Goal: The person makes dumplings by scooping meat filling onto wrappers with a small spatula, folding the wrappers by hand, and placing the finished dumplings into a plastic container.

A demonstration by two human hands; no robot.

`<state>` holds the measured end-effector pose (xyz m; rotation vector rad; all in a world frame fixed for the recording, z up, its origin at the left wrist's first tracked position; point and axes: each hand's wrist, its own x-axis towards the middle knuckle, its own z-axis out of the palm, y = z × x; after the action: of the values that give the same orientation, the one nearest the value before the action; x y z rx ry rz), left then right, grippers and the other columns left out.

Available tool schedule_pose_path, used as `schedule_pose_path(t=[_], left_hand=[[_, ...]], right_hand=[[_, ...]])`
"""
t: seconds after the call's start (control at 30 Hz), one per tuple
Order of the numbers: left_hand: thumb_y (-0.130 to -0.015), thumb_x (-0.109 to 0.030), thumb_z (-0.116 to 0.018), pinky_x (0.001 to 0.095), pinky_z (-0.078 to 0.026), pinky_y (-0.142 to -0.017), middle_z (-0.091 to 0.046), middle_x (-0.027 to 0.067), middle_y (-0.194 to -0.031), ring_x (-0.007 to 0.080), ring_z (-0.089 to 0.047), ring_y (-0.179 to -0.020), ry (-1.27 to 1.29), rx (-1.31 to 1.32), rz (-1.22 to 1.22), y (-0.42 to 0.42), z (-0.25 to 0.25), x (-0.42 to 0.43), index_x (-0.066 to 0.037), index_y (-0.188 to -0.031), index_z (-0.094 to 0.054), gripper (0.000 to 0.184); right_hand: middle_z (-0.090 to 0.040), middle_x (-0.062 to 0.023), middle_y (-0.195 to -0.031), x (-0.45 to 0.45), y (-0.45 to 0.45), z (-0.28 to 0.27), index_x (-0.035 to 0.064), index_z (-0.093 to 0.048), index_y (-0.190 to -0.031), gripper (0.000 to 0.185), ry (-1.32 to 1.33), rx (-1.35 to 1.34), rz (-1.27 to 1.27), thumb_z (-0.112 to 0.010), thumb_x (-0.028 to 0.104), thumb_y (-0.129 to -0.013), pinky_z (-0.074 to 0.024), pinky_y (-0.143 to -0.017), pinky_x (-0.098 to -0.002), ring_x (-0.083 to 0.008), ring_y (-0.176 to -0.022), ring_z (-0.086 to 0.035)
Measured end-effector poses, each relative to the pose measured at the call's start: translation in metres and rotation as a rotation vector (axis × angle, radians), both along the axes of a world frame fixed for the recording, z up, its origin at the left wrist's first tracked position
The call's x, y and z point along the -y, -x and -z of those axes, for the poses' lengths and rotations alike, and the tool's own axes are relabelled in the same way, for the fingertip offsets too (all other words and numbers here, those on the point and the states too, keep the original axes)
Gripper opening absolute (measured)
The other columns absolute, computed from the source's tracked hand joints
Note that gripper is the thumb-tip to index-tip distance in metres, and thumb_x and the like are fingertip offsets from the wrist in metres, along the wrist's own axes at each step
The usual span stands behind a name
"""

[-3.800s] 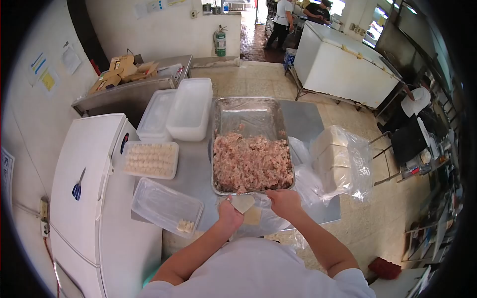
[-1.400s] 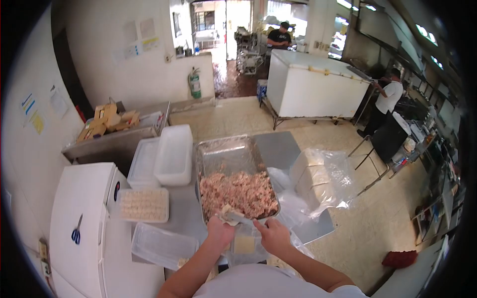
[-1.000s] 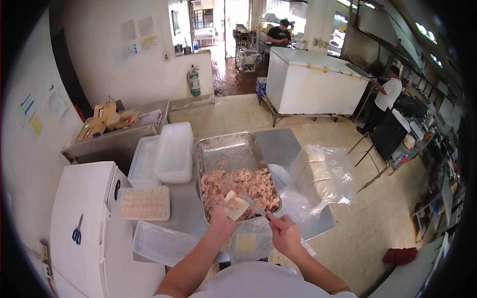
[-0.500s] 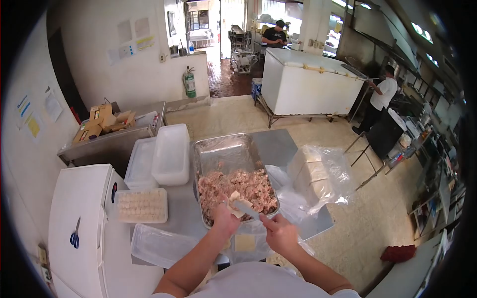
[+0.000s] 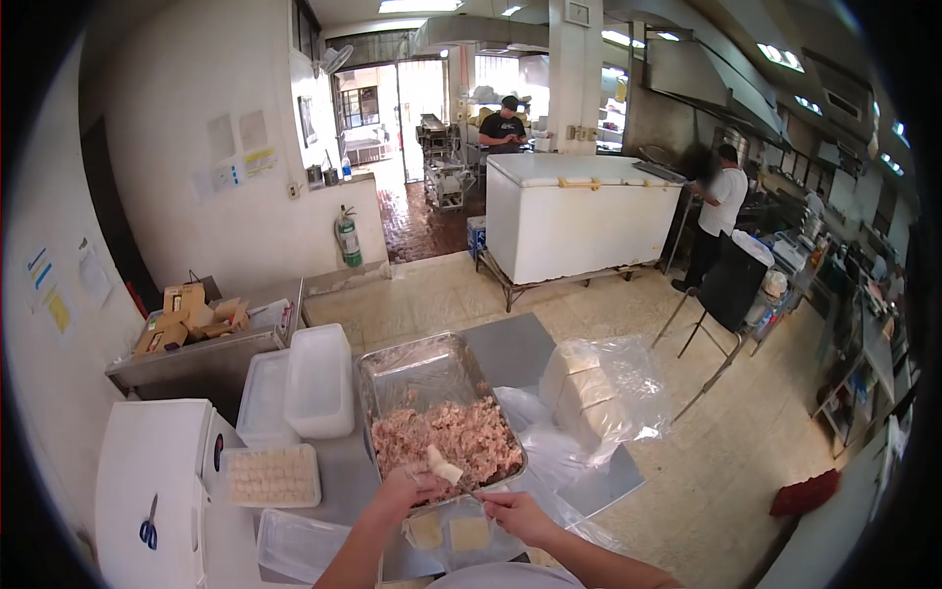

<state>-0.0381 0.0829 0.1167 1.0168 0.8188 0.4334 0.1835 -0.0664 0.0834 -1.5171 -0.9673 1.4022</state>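
Note:
My left hand [image 5: 412, 485] holds a pale dumpling wrapper [image 5: 444, 464], partly folded over, above the near edge of a metal tray [image 5: 367, 378]. Pink ground meat mixture [image 5: 451, 438] fills the tray's near part. A flat-bladed spreading knife [image 5: 472, 492] is gripped in my right hand [image 5: 520, 516], its blade against or close to the wrapper and mostly hidden. Just below the tray, square wrappers [image 5: 470, 535] lie on clear plastic. To the left, a plastic container [image 5: 312, 494] holds rows of formed dumplings [image 5: 267, 477].
Wrapped stacks of wrappers [image 5: 587, 398] sit right of the tray. Lidded plastic containers [image 5: 321, 383] and an open one [image 5: 299, 546] stand left. Scissors [image 5: 149, 525] lie on a white fridge [image 5: 172, 461]. Beyond are a chest freezer [image 5: 579, 221] and two people working.
The view has tilted up. The wrapper, lying flatter before, is now folded over in my left hand. The knife has drawn down and its blade shows less.

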Motion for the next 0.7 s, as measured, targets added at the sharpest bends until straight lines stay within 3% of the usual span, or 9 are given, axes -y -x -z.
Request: schedule_pose_path(t=[0.1,0.2,0.3,0.4,0.5,0.6,0.7], left_hand=[[-0.086,-0.012,-0.078,0.0323,-0.055,-0.085,-0.074,0.0061,-0.104,0.0200,-0.070,-0.093,-0.438,-0.277,0.149,0.001,0.002,0.006,-0.002,-0.112,-0.071,0.028],[-0.080,-0.019,-0.083,0.0327,-0.055,-0.080,-0.075,0.0090,-0.102,0.0199,-0.071,-0.091,-0.637,-0.402,0.077,-0.001,-0.003,0.013,-0.005,-0.108,-0.074,0.033],[-0.078,-0.022,-0.085,0.0352,-0.055,-0.080,-0.075,0.0115,-0.096,0.0242,-0.072,-0.088,-0.955,-0.510,0.143,0.005,0.001,0.009,-0.007,-0.108,-0.074,0.035],[-0.075,-0.017,-0.088,0.0353,-0.055,-0.077,-0.073,0.0111,-0.091,0.0184,-0.069,-0.085,-1.047,-0.456,0.202,0.009,-0.004,0.018,-0.009,-0.101,-0.075,0.030],[-0.078,-0.018,-0.088,0.0342,-0.055,-0.073,-0.074,0.0092,-0.090,0.0170,-0.069,-0.082,-1.012,-0.467,0.029,0.001,-0.022,0.037,-0.008,-0.097,-0.074,0.025],[-0.083,-0.014,-0.078,0.0332,-0.055,-0.078,-0.076,0.0095,-0.091,0.0164,-0.072,-0.088,-0.551,-0.339,0.037,-0.014,-0.001,0.057,-0.006,-0.105,-0.074,0.024],[-0.083,-0.024,-0.086,0.0326,-0.054,-0.067,-0.074,0.0036,-0.084,0.0140,-0.067,-0.073,-0.320,0.152,-0.038,-0.036,0.055,0.072,-0.009,-0.095,-0.074,0.023]], right_hand=[[-0.068,-0.0011,-0.084,0.002,0.002,0.010,0.0172,-0.069,-0.133,0.033,-0.204,0.305,-0.111,-0.064,0.018,-0.101,-0.0501,-0.066,-0.0337,-0.0150,-0.070,-0.058],[-0.067,-0.0074,-0.083,0.008,0.002,-0.025,0.0237,-0.072,-0.130,0.033,-0.456,0.726,-0.168,-0.065,0.018,-0.098,-0.0525,-0.069,-0.0390,-0.0259,-0.074,-0.065],[-0.068,-0.0127,-0.092,0.010,-0.007,-0.051,0.0241,-0.072,-0.127,0.031,-0.430,0.842,-0.295,-0.062,0.023,-0.097,-0.0538,-0.076,-0.0468,-0.0363,-0.085,-0.068],[-0.070,-0.0119,-0.092,0.017,-0.027,-0.089,0.0233,-0.073,-0.124,0.029,-0.396,0.936,-0.383,-0.062,0.026,-0.097,-0.0547,-0.076,-0.0452,-0.0353,-0.087,-0.069],[-0.072,-0.0131,-0.096,0.025,-0.066,-0.097,0.0235,-0.075,-0.121,0.028,-0.316,0.868,-0.344,-0.065,0.030,-0.095,-0.0555,-0.077,-0.0448,-0.0377,-0.089,-0.069],[-0.073,-0.0098,-0.086,0.030,-0.060,-0.079,0.0127,-0.076,-0.117,0.033,-0.216,0.589,-0.199,-0.076,0.032,-0.090,-0.0541,-0.072,-0.0355,-0.0225,-0.076,-0.068],[-0.068,-0.0021,-0.082,0.027,-0.024,-0.039,0.0042,-0.075,-0.112,0.031,-0.144,0.235,-0.077,-0.078,0.028,-0.092,-0.0499,-0.068,-0.0284,-0.0099,-0.073,-0.060]])
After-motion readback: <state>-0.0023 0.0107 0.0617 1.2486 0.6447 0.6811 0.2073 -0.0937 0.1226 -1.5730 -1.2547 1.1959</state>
